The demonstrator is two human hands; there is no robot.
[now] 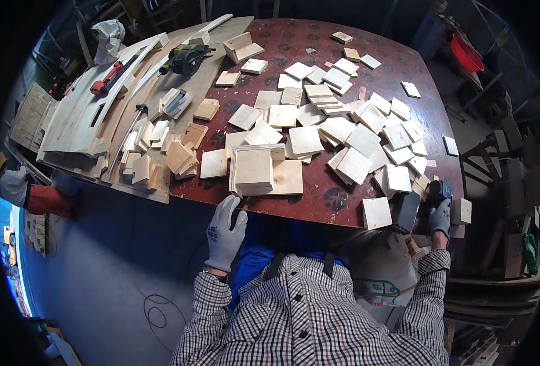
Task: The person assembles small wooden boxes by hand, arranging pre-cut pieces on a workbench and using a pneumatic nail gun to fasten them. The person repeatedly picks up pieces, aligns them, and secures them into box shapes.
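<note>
My left hand (226, 235), in a pale grey glove, is at the table's front edge. Its fingers are stretched out and apart, the tips close to the corner of a stacked wooden piece (253, 168); whether they touch it is unclear. At the front right corner, my right hand (441, 218) in a grey glove closes around a dark power tool (439, 191), its exact kind hard to make out. A dark grey block-shaped part (406, 212) lies just left of that hand, between it and a square wooden block (376, 213). Another small block (461, 211) sits to its right.
Many loose square wood pieces (306, 140) cover the middle of the dark red table (270, 210). Farther left lie boards (74, 128), a hammer (140, 108), a red tool (105, 79) and a circular saw (187, 59). Another person's gloved hand (14, 183) shows at far left.
</note>
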